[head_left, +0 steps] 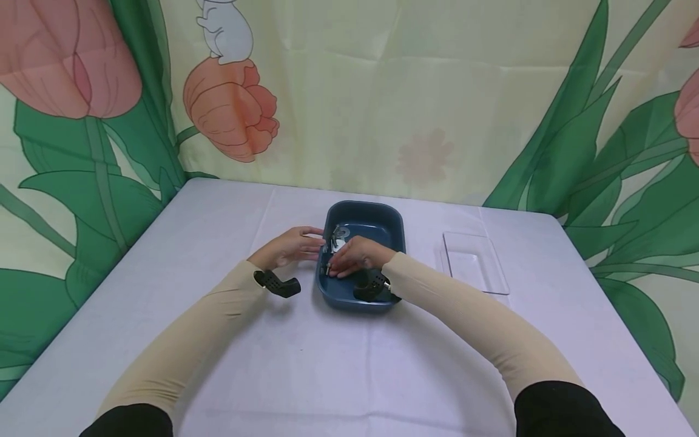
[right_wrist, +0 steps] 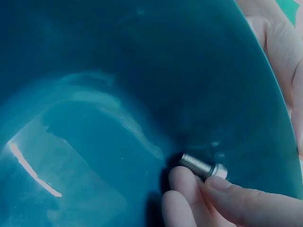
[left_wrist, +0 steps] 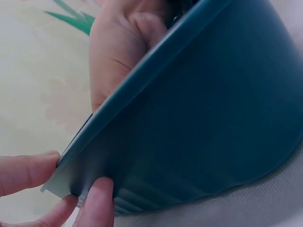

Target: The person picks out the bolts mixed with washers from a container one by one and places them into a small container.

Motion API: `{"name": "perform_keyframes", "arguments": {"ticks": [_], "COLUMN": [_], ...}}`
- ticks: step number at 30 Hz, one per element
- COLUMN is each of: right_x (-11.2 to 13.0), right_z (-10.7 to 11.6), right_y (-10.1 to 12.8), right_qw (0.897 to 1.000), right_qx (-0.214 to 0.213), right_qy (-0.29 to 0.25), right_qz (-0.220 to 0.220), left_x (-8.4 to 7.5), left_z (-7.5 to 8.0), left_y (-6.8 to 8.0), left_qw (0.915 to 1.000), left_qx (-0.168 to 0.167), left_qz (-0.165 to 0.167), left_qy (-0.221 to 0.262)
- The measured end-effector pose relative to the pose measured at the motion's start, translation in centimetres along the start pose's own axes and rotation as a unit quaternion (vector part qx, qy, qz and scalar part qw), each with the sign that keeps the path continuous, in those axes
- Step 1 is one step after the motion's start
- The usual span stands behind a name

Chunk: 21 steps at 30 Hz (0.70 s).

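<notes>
A deep blue rectangular basin (head_left: pixel 364 207) stands on the table in the head view. Inside it, my right hand (head_left: pixel 359 255) pinches a silver metal bolt (right_wrist: pixel 198 165) between thumb and fingertips, its threaded shank sticking out close to the basin wall. My left hand (head_left: pixel 292 247) is at the basin's left side, fingers mostly straight. In the left wrist view its fingertips (left_wrist: pixel 99 196) touch the outer wall, with the thumb at the rim. Small shiny metal pieces (head_left: pixel 338 238) lie in the basin just beyond my right hand, which partly covers them.
To the right of the basin is a shallow clear plastic tray (head_left: pixel 497 267). A white cloth (head_left: pixel 306 376) covers the table, and a curtain (head_left: pixel 349 109) printed with tulips hangs behind. Black wrist cameras (head_left: pixel 277 283) sit on both my wrists.
</notes>
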State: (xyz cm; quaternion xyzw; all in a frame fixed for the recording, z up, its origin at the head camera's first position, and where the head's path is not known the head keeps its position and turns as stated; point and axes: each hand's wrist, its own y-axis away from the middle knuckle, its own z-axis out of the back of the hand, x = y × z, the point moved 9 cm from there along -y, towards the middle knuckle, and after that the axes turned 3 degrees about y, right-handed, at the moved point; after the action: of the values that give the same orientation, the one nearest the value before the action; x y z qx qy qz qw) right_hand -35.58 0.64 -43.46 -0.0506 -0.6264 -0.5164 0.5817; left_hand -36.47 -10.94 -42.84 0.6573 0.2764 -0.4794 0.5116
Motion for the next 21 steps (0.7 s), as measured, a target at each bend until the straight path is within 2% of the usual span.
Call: {"name": "perform_keyframes", "arguments": {"ticks": [6, 21], "right_x": [0.3, 1.2], "right_z": [0.1, 1.4], "right_y": [-0.2, 0.1], "right_qw": [1.0, 0.992], "right_qx": [-0.01, -0.076], "right_qy": [0.003, -0.033], "right_qz": [0.01, 0.092], "left_x": [0.0, 0.0], "left_z": [0.0, 0.0], "left_y": [0.3, 0.5], "left_qw": [0.9999, 0.9998], "left_qx": [-0.011, -0.019], "left_qz": [0.002, 0.001], "left_qy": [0.0, 0.0]}}
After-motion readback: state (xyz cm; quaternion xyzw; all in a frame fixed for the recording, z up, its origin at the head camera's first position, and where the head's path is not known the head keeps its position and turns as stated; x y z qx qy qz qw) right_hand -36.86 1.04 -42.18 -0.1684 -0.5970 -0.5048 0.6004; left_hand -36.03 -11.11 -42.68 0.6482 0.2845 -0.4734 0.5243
